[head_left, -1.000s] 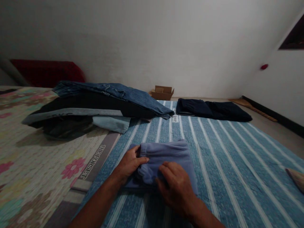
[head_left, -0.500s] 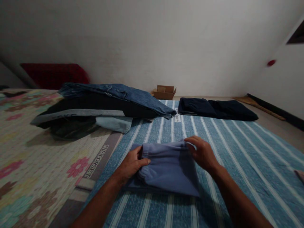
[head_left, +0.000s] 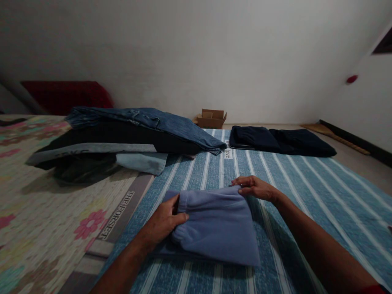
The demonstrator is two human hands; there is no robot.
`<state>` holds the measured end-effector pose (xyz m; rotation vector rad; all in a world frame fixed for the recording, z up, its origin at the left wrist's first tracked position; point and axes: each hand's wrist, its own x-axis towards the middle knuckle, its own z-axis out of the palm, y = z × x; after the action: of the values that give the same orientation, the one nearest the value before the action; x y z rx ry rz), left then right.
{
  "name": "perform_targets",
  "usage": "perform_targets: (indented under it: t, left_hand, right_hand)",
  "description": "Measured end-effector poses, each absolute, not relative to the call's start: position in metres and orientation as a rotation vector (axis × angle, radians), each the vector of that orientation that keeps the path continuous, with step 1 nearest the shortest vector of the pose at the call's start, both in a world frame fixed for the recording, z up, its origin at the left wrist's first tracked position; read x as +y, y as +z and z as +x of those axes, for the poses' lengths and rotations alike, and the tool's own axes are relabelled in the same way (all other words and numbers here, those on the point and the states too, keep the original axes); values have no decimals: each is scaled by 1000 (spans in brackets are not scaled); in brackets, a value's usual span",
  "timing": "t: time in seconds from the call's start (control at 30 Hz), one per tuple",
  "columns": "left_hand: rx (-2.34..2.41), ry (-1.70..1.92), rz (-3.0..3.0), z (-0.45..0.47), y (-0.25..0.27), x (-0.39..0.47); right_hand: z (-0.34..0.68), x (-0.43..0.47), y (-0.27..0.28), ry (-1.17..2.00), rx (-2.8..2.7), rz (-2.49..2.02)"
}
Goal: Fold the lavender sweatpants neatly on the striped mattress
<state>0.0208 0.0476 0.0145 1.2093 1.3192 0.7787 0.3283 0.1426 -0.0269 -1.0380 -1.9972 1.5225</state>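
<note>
Fingers of the left hand are pinched shut on the near left edge of a folded lilac garment, thumb on top and the rest tucked under the fold. On the far right corner of the same garment, the right hand closes its fingers on the cloth, thumb pressed against the forefinger with the corner between them. The garment lies flat on a blue striped sheet, near the viewer and a little left of the middle, already folded into a compact rectangle with a thick rolled hem on its left side.

By the look of it, the step in hand is squaring up the last fold, with both hands gripping opposite corners. A next move would call for keeping both pinches firm so the layers do not slide apart, since the soft fleece could sag in the middle.

To the left, a flowered sheet borders the striped one. Farther off on the left lies a loose pile of clothes with blue jeans on top. Far right of that, a dark folded garment rests on the striped sheet, and a small cardboard box stands by the wall.
</note>
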Motion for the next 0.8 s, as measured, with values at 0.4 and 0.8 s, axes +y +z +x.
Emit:
perform_targets:
  t: [0.4,0.8]
  left_hand:
    - [1251,754,1107,15,14,48]
    - [1266,855,1045,28,15,41]
  right_hand:
    - [320,156,-37,1486,-2031,-1159]
    - [241,36,4,161,-2257,-1136]
